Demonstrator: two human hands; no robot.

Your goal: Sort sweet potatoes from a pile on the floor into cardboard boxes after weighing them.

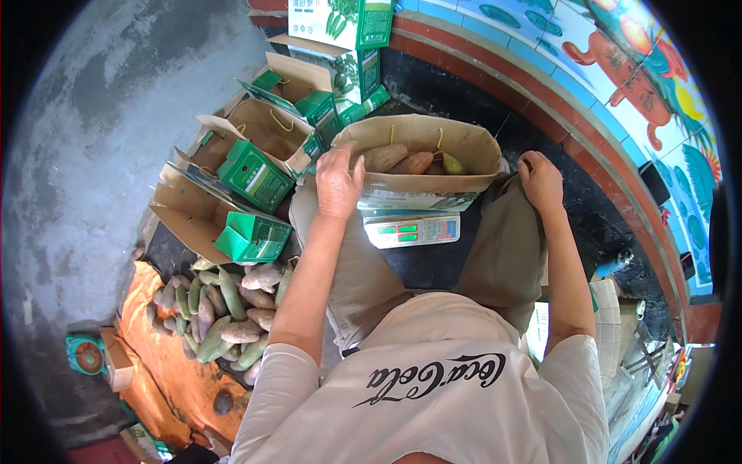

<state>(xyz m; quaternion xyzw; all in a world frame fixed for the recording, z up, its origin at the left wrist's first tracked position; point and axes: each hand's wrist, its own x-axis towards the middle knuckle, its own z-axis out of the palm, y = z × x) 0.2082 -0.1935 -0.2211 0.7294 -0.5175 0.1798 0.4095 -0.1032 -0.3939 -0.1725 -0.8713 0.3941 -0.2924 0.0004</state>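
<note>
An open cardboard carton (417, 184) stands in front of me between my knees, on a white digital scale (412, 232) with lit green displays. Inside lie several long root vegetables that look like radishes (413, 163), pinkish brown and greenish. My left hand (340, 182) is at the carton's near left corner, thumb over the front side and fingers at the rim, closed on that edge. My right hand (541, 179) lies over my right knee beside the carton's right end, fingers bent loosely and apart, holding nothing; its fingertips are partly hidden.
To the left, several open green-and-brown cartons (255, 178) stand in a row. Closer in, a pile of radishes (224, 309) lies on an orange sheet (147, 340). More printed cartons (340, 23) are stacked at the back. A tiled, painted wall (618, 93) curves along the right.
</note>
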